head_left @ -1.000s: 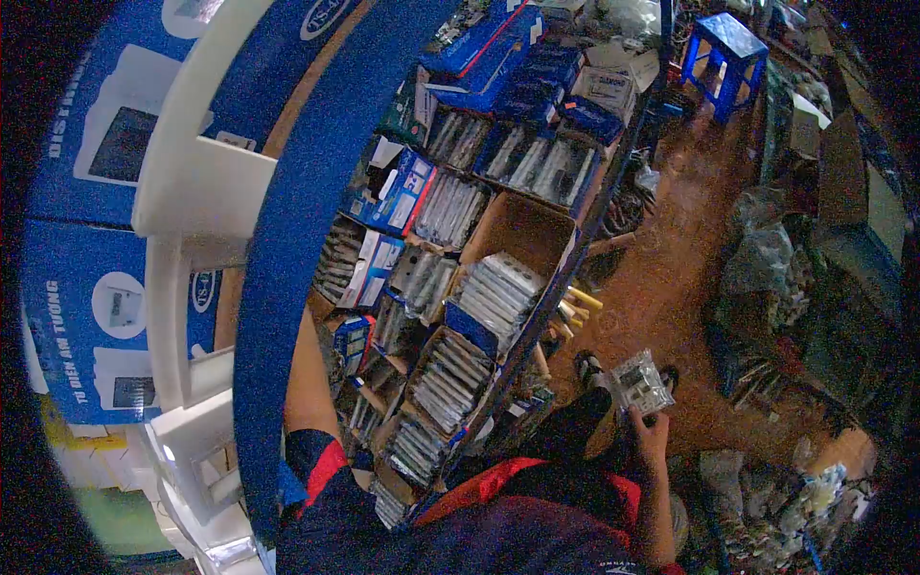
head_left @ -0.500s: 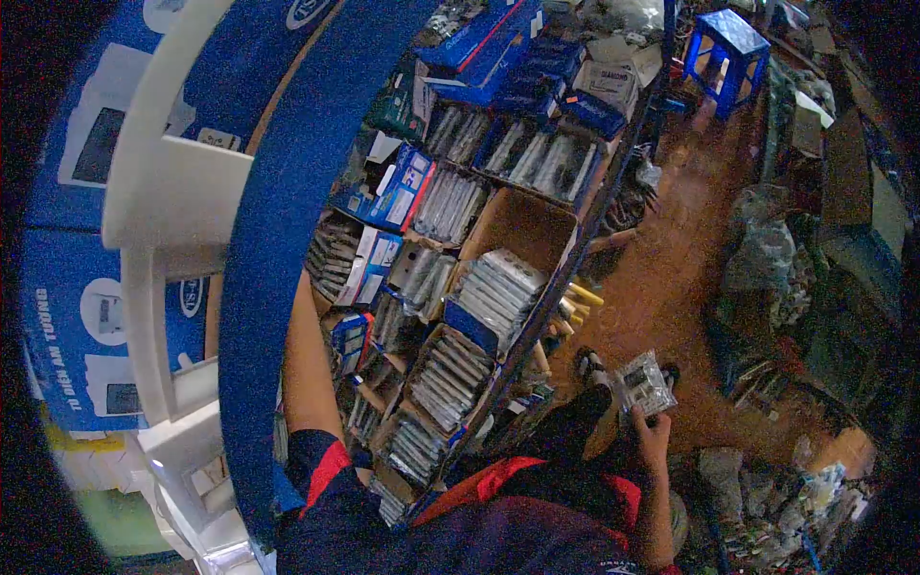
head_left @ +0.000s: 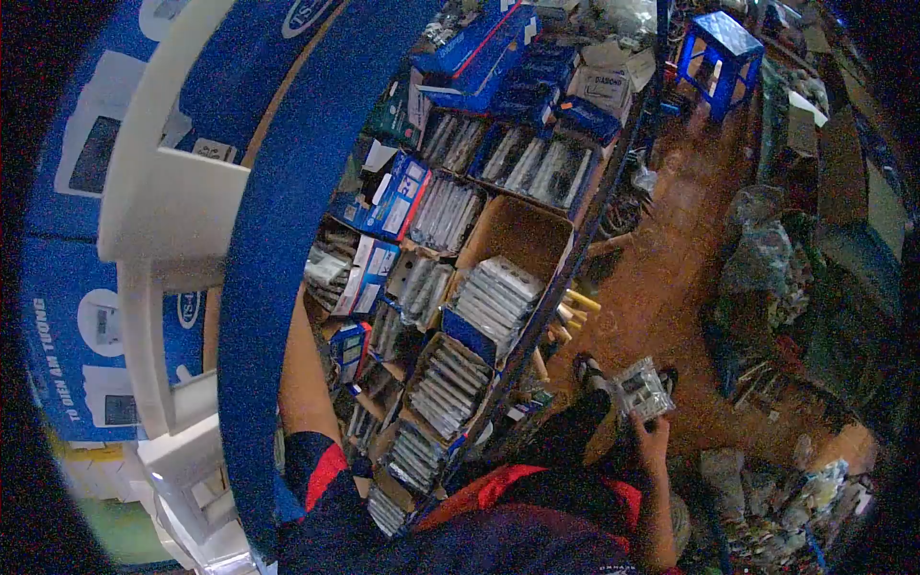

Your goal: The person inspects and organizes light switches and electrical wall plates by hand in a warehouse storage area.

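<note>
Over the floor at the lower right, my right hand point(head_left: 652, 433) pinches a clear plastic packet point(head_left: 641, 388) with pale parts inside. My left arm reaches up beside the boxes at the left, and its hand is hidden behind the blue edge and the leftmost box. Nearest to that arm is an open box of wrapped flat items point(head_left: 329, 270). Right of it, open boxes hold rows of plastic-wrapped plates point(head_left: 494, 297), and one carton point(head_left: 522, 230) shows a bare brown inside.
A blue stool point(head_left: 721, 56) stands on the brown floor point(head_left: 661, 259) at the top right. Plastic bags point(head_left: 762, 249) and cartons line the right side. A blue panel edge point(head_left: 278, 240) and white frame point(head_left: 177, 211) stand at the left. Yellow rolls point(head_left: 580, 309) stick out beside the shelf.
Wrapped items in the leftmost box now look lighter and differently laid. The packet in my right hand has shifted slightly, and the view has moved a little.
</note>
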Tool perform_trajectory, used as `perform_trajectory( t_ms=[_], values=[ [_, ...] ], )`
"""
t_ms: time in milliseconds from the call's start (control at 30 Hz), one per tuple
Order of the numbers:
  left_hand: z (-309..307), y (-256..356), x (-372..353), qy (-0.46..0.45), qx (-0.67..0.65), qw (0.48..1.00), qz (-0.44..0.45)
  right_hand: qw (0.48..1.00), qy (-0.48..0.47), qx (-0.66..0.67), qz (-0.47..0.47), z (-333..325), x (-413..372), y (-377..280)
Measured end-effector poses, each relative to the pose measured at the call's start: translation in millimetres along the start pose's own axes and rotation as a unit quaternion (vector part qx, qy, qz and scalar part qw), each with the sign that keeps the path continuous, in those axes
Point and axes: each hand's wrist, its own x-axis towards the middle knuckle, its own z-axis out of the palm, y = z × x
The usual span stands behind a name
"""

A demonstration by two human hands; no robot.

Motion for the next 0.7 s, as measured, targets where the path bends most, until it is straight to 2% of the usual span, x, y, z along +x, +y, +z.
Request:
perform_trajectory(
  t_ms=[100, 133, 200, 300, 400, 500, 533, 600, 700],
  values=[
    [8, -2, 7, 0.010, 0.178, 0.984, 0.028, 0.999, 0.015, -0.042, -0.031, -5, -6, -15],
    [16, -2, 7, 0.011, 0.249, 0.968, 0.044, 1.000, -0.018, -0.011, 0.002, -5, -4, -8],
    [33, -1, 5, 0.011, 0.386, 0.919, 0.073, 0.993, -0.083, 0.054, 0.067, -4, 3, 10],
    [54, -4, 6, 0.000, 0.531, 0.843, 0.093, 1.000, -0.005, 0.023, -0.015, -8, -4, -20],
    [76, -9, 3, 0.010, 0.641, 0.761, 0.097, 0.998, -0.052, 0.038, 0.006, -8, 1, 8],
    [98, -17, -4, 0.042, 0.725, 0.678, 0.110, 0.999, 0.015, -0.028, 0.029, -2, -3, 22],
    [101, -23, -4, 0.059, 0.748, 0.650, 0.121, 1.000, 0.015, -0.009, 0.014, -1, -2, 23],
    [102, -28, -7, 0.083, 0.744, 0.646, 0.149, 0.999, 0.015, 0.028, -0.016, 0, -1, 27],
    [59, -35, 21, 0.088, 0.688, 0.693, 0.196, 0.999, 0.015, -0.033, -0.034, -1, 2, 36]
  ],
)
